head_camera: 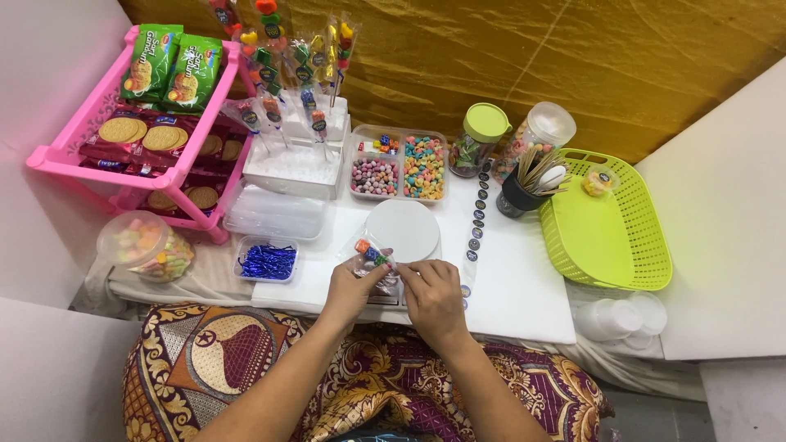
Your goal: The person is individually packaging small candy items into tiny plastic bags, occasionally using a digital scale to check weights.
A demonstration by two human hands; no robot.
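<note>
Lower centre of the frame: left hand (354,288) and right hand (432,296) pinching together on a small clear candy bag (370,256), fingers of both narrowed on its plastic, coloured sweets showing inside. Bag hovering just over the near edge of a white board (524,303), in front of a round white scale plate (403,229).

Sitting at upper left: a pink rack (78,139), carrying two green biscuit packs (170,69) on top and red-wrapped round biscuits (139,135) below. Standing beside it in a white block (295,164): bagged candy skewers (286,74), tops cut off by the upper edge. Running down the board, centre right: a strip of small dark round stickers (475,225), print too small to make out. Lying at centre: a divided clear tray (399,166) of coloured sweets. Standing behind: a green-lidded jar (476,139) and a clear-lidded jar (540,135), the latter partly hidden by a dark cup of wooden sticks (524,187). Resting at right: a lime-green basket (610,225), holding one small tub. Sitting at left: a lidded tub of pastel sweets (146,245) and a small tray of blue twist ties (267,260). Showing at lower right: stacked clear cups (621,317), partly tucked under the board's corner. Hard to tell: bag mouth, hidden behind the fingers.
</note>
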